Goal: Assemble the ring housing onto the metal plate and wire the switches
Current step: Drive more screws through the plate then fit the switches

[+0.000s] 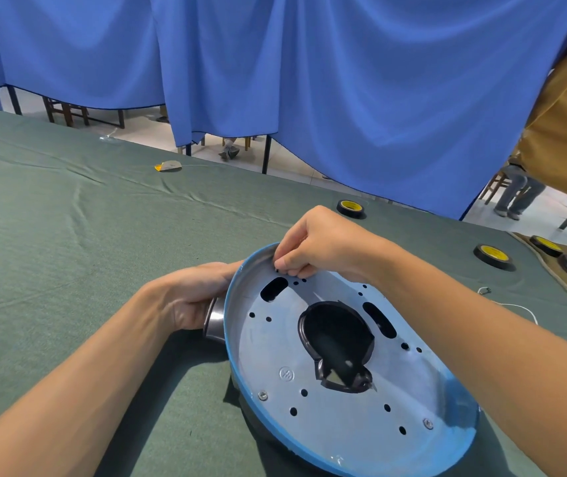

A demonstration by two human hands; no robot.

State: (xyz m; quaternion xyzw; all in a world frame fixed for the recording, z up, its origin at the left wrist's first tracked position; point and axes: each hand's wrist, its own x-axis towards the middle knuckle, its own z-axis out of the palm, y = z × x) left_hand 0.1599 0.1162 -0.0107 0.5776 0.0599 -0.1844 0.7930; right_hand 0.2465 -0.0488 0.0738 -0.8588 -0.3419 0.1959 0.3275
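Observation:
A round metal plate (337,418) with a raised rim, several holes and a dark central opening stands tilted on the green table. Two screws (263,395) sit in its lower part. A dark ring housing (216,320) shows behind the plate's left edge. My left hand (192,297) grips that housing from the left, behind the plate. My right hand (320,246) is at the plate's top rim, its fingertips pinching a tiny dark part (276,270), likely a screw, just above a hole.
Three rolls of black-and-yellow tape (350,208) (493,256) (546,245) lie along the far right of the green cloth. A white cord (516,306) lies right of my right arm. A small yellow-grey scrap (168,165) lies far left. Blue curtains hang behind.

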